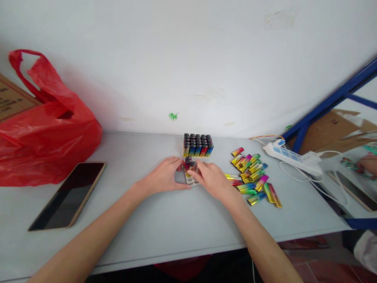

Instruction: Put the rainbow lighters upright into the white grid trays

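Note:
A pale tray with small slots [191, 181] lies at the middle of the table, with a few black-topped lighters [188, 160] standing in its far part. My left hand [165, 175] is at the tray's left side, thumb and fingers spread apart around its edge. From the right, my right hand [212, 177] reaches over the tray, its fingers closed on a lighter [193, 164]. Just behind stands a full block of colourful lighters with black tops [198, 146]. Metallic coloured sleeves [250, 173] are scattered to the right.
A red plastic bag [50, 133] and a phone [69, 196] are on the left. A white power strip [293, 158] with cables lies at the right, beside a blue metal frame [332, 103]. Another person's hand [368, 164] shows at the far right.

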Motion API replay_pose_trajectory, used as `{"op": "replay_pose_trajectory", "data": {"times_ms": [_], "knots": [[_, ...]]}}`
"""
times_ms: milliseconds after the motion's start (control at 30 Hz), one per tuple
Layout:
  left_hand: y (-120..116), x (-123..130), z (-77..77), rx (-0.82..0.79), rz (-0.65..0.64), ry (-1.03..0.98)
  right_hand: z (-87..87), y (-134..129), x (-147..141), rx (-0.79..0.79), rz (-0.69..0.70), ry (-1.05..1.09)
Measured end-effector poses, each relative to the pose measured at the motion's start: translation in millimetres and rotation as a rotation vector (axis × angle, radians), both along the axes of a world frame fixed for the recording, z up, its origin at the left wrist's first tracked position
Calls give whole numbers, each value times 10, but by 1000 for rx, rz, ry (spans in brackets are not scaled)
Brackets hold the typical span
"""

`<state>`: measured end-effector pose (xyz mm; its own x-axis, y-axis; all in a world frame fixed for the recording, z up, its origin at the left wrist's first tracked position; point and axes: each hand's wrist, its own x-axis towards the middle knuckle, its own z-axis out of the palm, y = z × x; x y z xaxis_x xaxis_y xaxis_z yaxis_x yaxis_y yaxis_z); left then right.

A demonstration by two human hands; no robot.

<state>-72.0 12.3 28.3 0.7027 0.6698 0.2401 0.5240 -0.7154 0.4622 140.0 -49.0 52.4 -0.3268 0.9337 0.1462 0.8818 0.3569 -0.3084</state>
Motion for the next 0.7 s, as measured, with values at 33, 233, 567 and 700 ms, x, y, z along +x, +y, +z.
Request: {"op": "replay_pose_trajectory", "data": {"times_ms": [33, 233, 567, 700], "knots": [[2, 1, -1, -1, -1, 2, -7, -3, -16, -8, 18, -1], [21, 3, -5, -4, -3, 9, 65, 28, 99, -33, 33, 179], [86, -36, 18, -62, -36, 8, -73, 253, 1292, 242, -645, 59], [91, -45, 23, -60, -32, 20, -158, 166, 1867, 104, -638, 0]]}}
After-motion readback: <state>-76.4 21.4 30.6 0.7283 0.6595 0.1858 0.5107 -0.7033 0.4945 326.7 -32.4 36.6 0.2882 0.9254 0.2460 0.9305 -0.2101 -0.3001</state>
